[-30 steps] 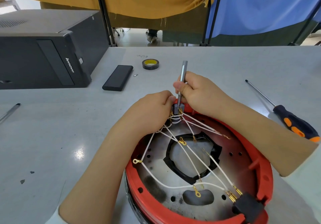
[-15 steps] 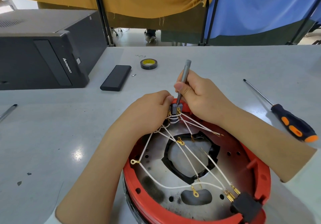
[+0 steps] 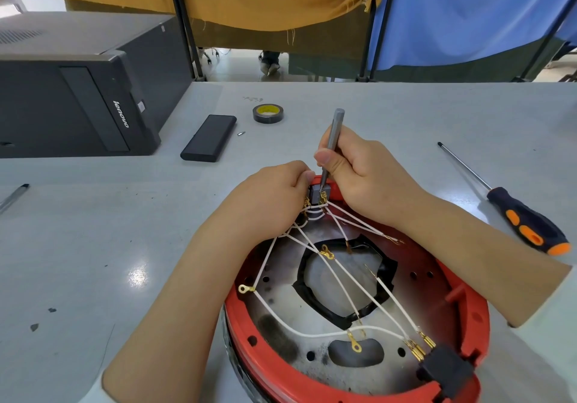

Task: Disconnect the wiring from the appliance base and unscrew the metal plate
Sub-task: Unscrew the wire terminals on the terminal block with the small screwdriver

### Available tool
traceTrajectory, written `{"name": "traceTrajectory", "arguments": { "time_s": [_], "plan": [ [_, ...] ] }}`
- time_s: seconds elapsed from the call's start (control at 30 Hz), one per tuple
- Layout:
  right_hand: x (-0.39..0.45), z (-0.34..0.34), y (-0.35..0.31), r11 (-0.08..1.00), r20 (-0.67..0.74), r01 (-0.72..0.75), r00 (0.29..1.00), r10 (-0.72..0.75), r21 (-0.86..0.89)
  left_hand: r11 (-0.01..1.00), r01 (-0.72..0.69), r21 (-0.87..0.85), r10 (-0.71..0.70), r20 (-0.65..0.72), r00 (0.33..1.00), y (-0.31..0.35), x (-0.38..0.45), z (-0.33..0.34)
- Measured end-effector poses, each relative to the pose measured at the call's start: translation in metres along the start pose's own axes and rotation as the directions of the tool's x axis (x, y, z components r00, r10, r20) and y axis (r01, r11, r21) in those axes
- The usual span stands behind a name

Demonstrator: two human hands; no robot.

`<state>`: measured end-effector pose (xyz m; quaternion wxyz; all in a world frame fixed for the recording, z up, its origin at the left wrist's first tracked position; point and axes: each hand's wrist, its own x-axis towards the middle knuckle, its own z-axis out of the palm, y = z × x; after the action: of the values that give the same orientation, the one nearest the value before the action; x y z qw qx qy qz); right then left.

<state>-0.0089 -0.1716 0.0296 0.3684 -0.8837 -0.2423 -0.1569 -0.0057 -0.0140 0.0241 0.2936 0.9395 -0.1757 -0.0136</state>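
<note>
The round red plastic appliance base [image 3: 468, 318] sits on the grey table [image 3: 93, 246] in the lower right of the frame, open side up, with its dull grey metal plate [image 3: 281, 334] exposed inside. White wires with gold ring terminals [image 3: 331, 280] fan across the plate from a small grey terminal block [image 3: 320, 190] at the base's far rim to a black connector block [image 3: 445, 371] at its near rim. The right hand [image 3: 365, 177] grips a slim grey metal screwdriver [image 3: 335, 134], held nearly upright, tip down at the terminal block. The left hand [image 3: 268, 196] is curled closed around the terminal block and the wire bundle beside it. An orange-and-black handled screwdriver [image 3: 527, 230] lies at the right edge. A black tape roll [image 3: 268, 113], a flat black rectangular case [image 3: 208, 138] and a black computer tower [image 3: 78, 90] occupy the upper left
</note>
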Motion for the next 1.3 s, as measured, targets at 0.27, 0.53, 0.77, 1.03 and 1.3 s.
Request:
{"name": "traceTrajectory", "arguments": {
  "time_s": [0.27,0.53,0.77,1.03,1.3],
  "plan": [
    [0.008,0.001,-0.004,0.991,0.045,-0.137,0.990,0.137,-0.005,1.000,0.015,0.006,-0.015,0.010,1.000,0.001,0.000,0.000],
    [0.021,0.004,-0.004,0.968,0.069,-0.246,0.966,0.248,-0.039,1.000,0.016,0.005,-0.016,0.023,1.000,0.002,0.000,-0.001],
    [0.004,-0.001,0.003,0.961,-0.011,-0.194,0.980,0.200,0.198,1.000,0.024,-0.003,-0.024,0.017,1.000,0.002,-0.001,-0.002],
    [0.007,0.001,0.000,0.985,-0.010,-0.173,0.985,0.174,0.020,1.000,0.027,0.001,-0.027,0.017,0.999,0.002,-0.001,-0.001],
    [0.019,0.005,-0.003,0.956,0.041,-0.291,0.956,0.290,0.030,1.000,0.025,0.008,-0.025,0.018,1.000,0.002,-0.001,-0.001]
  ]
}}
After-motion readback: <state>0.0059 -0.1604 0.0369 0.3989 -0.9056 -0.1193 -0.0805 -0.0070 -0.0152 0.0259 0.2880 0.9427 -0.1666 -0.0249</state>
